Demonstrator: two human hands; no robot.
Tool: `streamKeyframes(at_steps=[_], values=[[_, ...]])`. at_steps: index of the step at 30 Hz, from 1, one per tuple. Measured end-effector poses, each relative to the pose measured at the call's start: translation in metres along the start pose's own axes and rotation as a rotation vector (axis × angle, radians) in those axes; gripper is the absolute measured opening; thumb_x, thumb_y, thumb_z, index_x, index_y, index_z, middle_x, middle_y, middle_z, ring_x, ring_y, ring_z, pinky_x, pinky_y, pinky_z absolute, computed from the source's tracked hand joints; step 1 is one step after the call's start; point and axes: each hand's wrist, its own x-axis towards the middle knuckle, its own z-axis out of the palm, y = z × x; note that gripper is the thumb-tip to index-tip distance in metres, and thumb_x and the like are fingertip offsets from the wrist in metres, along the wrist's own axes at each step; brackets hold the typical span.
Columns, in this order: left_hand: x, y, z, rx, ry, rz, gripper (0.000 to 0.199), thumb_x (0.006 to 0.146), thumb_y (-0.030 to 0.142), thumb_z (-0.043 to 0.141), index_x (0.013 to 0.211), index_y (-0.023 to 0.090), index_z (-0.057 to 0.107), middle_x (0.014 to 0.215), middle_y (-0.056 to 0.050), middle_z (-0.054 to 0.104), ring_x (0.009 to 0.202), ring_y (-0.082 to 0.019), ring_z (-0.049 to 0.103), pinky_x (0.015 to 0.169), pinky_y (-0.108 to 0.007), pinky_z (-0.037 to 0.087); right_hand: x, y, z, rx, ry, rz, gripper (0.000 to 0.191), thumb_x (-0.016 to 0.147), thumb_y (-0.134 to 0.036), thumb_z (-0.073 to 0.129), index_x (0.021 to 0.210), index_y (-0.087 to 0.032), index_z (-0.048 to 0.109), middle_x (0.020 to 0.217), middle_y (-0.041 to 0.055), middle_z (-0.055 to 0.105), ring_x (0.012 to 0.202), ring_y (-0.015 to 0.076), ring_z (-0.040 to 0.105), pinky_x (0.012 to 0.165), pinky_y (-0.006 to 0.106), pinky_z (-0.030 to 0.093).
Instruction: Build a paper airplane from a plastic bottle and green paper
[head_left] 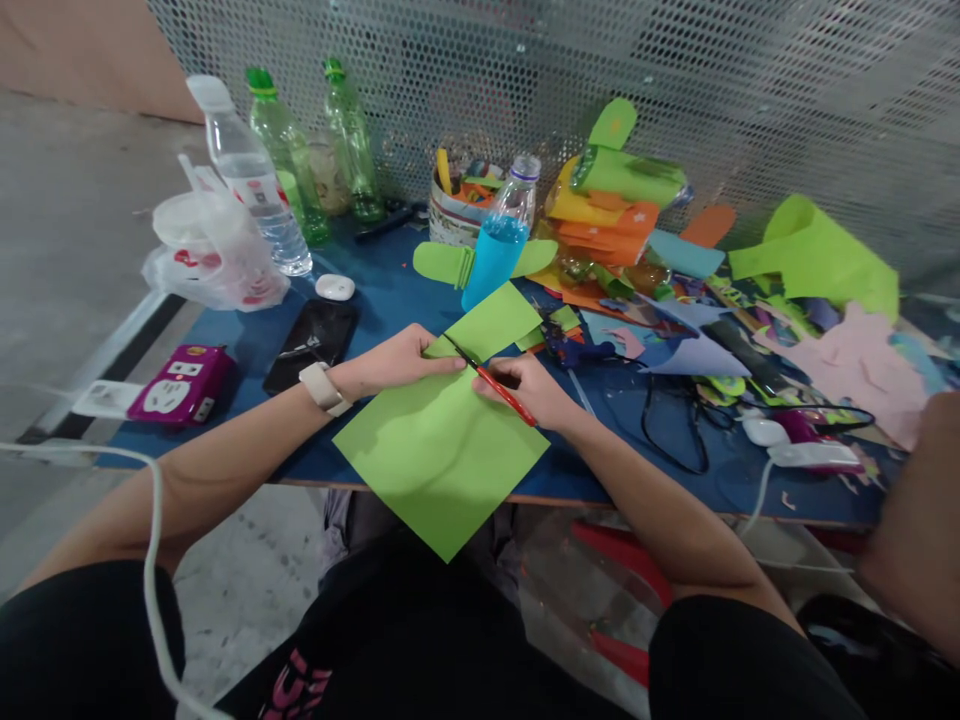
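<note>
A large light green sheet of paper hangs partly over the table's front edge. My left hand pinches it near its upper part, thumb on top. Fingers of my right hand are wrapped round red-handled scissors, whose dark blades lie across the sheet near my left thumb. Beyond the blades a green strip of the paper extends toward the back; whether it is fully separate from the sheet I cannot tell. Just behind it stands a bottle wrapped in blue paper with green rounded flaps on both sides.
At left are a black phone, a purple power strip, a bagged cup and several bottles. Paper-covered bottles, scraps and a black cable crowd the right. A perforated metal panel bounds the back.
</note>
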Motion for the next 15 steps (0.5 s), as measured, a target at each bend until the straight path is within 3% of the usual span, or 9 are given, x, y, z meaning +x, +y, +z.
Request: streamKeyframes(at_steps=[2,6,15], values=[[-0.0001,0.0009,0.0002,-0.009,-0.001,-0.001,0.053,0.092,0.062,0.111,0.073,0.020,0.086,0.072,-0.006,0.081,0.057,-0.014,0.065,0.049,-0.023,0.049,0.0007,-0.0011,0.0001,0.000,0.002,-0.012,0.085,0.088,-0.098,0.095,0.069,-0.024,0.056,0.077,-0.0030,0.048,0.071,0.0145,0.043,0.067,0.034,0.036],[-0.0001,0.0005,0.0009,-0.038,-0.032,-0.032,0.051,0.088,0.063,0.114,0.079,0.019,0.090,0.082,-0.009,0.088,0.064,-0.017,0.074,0.053,-0.024,0.056,0.0010,-0.0023,-0.0028,-0.048,-0.007,-0.031,0.089,0.088,-0.099,0.094,0.067,-0.026,0.048,0.074,-0.0044,0.042,0.069,0.0139,0.040,0.067,0.035,0.031],[-0.0016,0.0011,0.0011,-0.070,-0.082,-0.011,0.047,0.100,0.060,0.107,0.083,0.018,0.093,0.085,-0.010,0.089,0.066,-0.017,0.076,0.057,-0.024,0.060,-0.0009,0.0009,-0.0078,-0.144,-0.026,-0.039,0.084,0.095,-0.095,0.090,0.070,-0.024,0.054,0.074,-0.0027,0.046,0.071,0.0150,0.043,0.070,0.036,0.030]])
